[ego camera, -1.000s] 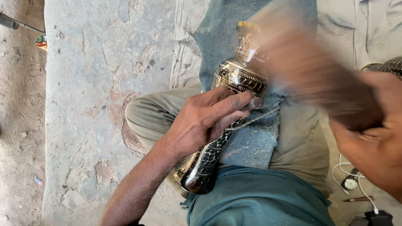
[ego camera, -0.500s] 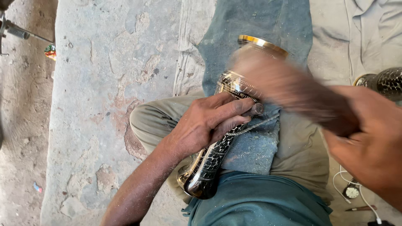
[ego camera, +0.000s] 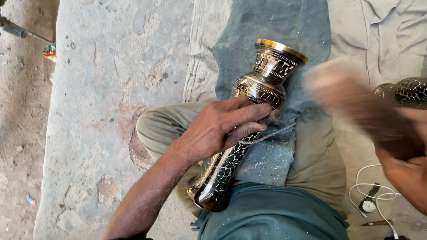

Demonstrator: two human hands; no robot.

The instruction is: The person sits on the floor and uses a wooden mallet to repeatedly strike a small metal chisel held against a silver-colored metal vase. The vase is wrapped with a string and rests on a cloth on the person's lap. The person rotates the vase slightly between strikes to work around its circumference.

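A black and gold engraved metal vase lies slanted across my lap, mouth pointing up and right, foot near my waist. My left hand is wrapped over its narrow middle, and a small dark rod tip sticks out past the fingertips. My right hand is at the right edge, gripping a thick brown wooden tool that is blurred by motion. The tool's head hangs to the right of the vase, apart from it.
A blue-grey cloth lies under the vase and over my thigh. A second patterned vase shows at the right edge. A wristwatch, a white cable and a thin stick lie on the floor. A rough concrete slab is left.
The blurred wooden tool has swung from over the vase's mouth and neck to the right, clear of it. The left hand keeps its hold on the vase.
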